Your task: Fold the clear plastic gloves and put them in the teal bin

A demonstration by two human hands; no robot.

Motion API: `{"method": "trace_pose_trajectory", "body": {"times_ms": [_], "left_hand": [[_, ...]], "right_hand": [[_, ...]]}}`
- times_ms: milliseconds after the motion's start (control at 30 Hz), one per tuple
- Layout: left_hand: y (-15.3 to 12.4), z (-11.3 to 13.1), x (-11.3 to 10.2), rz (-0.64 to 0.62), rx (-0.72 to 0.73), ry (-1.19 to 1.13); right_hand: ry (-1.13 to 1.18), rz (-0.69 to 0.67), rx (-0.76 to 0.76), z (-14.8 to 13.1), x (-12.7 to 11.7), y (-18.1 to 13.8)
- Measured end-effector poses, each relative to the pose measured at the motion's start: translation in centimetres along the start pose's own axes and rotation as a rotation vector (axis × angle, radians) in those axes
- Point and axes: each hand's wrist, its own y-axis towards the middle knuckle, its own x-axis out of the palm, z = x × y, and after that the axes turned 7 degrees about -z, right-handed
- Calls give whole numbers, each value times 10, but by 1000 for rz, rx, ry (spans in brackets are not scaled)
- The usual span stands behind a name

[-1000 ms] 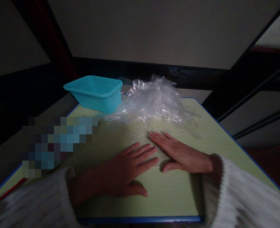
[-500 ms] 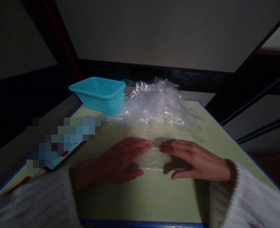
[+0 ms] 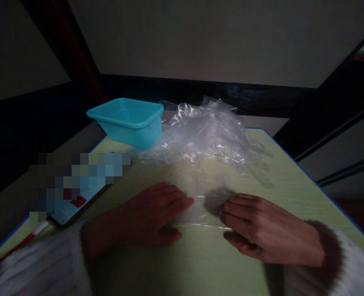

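A clear disposable plastic glove (image 3: pixel 194 213) lies flat on the table in front of me, hard to make out against the pale surface. My left hand (image 3: pixel 151 216) rests at its left side, palm down, fingers stretched out and thumb apart. At the right edge of the glove is my right hand (image 3: pixel 262 228), its fingers loosely bent and the thumb a little away from them. I see nothing held in either hand. Behind them a loose heap of similar clear plastic gloves (image 3: pixel 206 135) spreads across the far part of the table.
A turquoise plastic basin (image 3: pixel 126 127) stands at the far left, touching the heap. On the left lies a phone-like flat device (image 3: pixel 73 207), partly blurred out, with a red and white cable (image 3: pixel 30 236). The table (image 3: pixel 157 271) has a blue edge; a wall stands behind.
My right hand has moved right and toward me, and its fingers have bent. My left hand has shifted slightly left and toward me, so the gap between the hands is wider.
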Motion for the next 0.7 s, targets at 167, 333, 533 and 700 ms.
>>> {"method": "trace_pose_trajectory", "body": {"times_ms": [167,333,533,700], "left_hand": [[-1,0,4,21,2,38],[0,1,7,37,-16,49],[-1,2,10,74,-13,78],[0,3,12,72,-2,82]], "right_hand": [[-32,-10,8,-2,3,1],[-86,-34,-1,-4,3,3],[-105,-56,1,-4,2,2],[-135,-36,-27,0,7,1]]}}
